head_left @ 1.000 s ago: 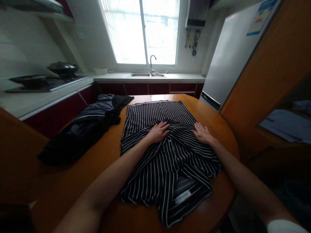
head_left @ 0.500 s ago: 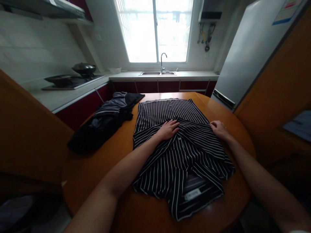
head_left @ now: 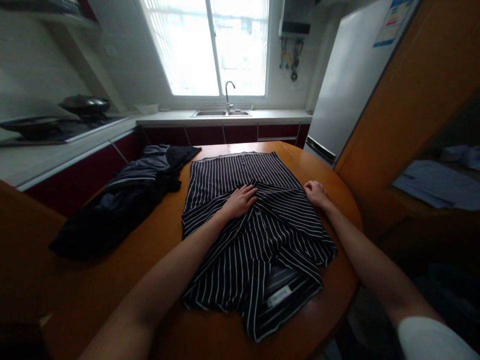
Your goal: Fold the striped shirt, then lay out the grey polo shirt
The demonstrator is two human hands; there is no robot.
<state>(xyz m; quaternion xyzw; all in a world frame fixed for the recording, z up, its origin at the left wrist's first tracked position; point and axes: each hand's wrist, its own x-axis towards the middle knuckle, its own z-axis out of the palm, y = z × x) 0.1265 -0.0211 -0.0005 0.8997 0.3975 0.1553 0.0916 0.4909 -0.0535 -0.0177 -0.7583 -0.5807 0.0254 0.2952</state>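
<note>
A black shirt with white stripes is spread on the round wooden bench, collar end toward the person and hem toward the window. The left hand is laid flat on the cloth near the middle of the shirt, its fingers stretched out and close together, gripping nothing; a fold line runs across the shirt just beyond the fingertips. The right hand is set at the shirt's right edge, level with the left, its fingers curled down onto the cloth; whether the edge is pinched between them cannot be told from this view.

Judged from how the cloth lies, the folding is only partly done. The near part is bunched and overlapped, with the two front panels crossed behind the wrists and the neck label exposed at the near edge of the bench. The far part, beyond the fingers, is smoothed flat. No neat rectangle is formed yet, so the squaring of the sides and the final fold seem to be left.

To the left of the left hand's fingers, well apart from them, a heap of dark clothes is lying unfolded on the same bench.
</note>
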